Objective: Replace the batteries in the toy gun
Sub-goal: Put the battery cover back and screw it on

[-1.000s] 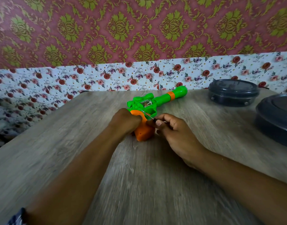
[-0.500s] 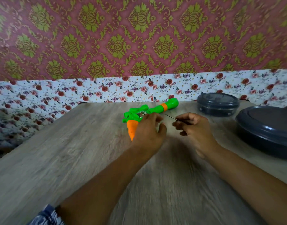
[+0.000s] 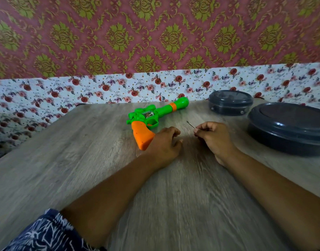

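Toy gun (image 3: 152, 115) lies flat on the surface (image 3: 68, 160), orange grip toward the person, its end touching or just beside the left hand (image 3: 164, 144). Risk, as judged: nothing steadies the gun, so the thin screwdriver (image 3: 191, 124) could skid off a screw and push it away. Left hand rests knuckles-up, fingers loosely curled, grasping nothing; right hand (image 3: 214, 136) pinches the screwdriver, tip aimed at the gun.

Left grip (image 3: 164, 142) loosely curled; right grip (image 3: 212, 135) pinching.
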The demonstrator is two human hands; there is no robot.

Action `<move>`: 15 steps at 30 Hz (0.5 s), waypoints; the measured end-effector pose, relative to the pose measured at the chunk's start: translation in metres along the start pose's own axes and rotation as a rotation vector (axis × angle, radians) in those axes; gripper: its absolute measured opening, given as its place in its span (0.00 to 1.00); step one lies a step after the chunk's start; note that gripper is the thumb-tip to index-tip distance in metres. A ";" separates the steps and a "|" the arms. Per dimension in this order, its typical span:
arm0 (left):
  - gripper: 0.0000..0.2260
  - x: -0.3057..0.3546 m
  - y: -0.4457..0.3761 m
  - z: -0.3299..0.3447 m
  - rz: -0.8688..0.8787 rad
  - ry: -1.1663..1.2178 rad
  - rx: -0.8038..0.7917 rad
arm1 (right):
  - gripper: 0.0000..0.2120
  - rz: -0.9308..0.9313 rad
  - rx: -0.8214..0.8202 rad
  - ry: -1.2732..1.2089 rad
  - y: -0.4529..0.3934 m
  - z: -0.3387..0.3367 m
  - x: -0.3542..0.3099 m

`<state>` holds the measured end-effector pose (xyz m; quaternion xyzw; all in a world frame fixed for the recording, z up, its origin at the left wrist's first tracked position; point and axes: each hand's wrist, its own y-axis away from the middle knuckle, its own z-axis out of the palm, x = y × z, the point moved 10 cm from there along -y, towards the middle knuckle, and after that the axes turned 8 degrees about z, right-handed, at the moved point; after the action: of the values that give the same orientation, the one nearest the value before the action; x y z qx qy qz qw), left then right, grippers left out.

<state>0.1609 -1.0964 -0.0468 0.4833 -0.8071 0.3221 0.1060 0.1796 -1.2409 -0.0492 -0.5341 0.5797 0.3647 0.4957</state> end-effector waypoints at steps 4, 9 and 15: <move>0.19 0.003 0.001 -0.001 -0.004 0.039 0.015 | 0.05 0.048 0.025 -0.050 -0.003 -0.002 0.007; 0.23 0.003 0.002 0.000 -0.035 0.109 0.031 | 0.11 0.070 -0.009 -0.090 -0.004 0.002 0.008; 0.17 0.004 0.001 0.008 0.030 0.011 -0.056 | 0.10 0.080 -0.031 -0.063 -0.002 0.005 0.009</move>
<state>0.1587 -1.1042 -0.0511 0.4664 -0.8223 0.3036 0.1193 0.1830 -1.2384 -0.0587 -0.5063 0.5789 0.4098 0.4906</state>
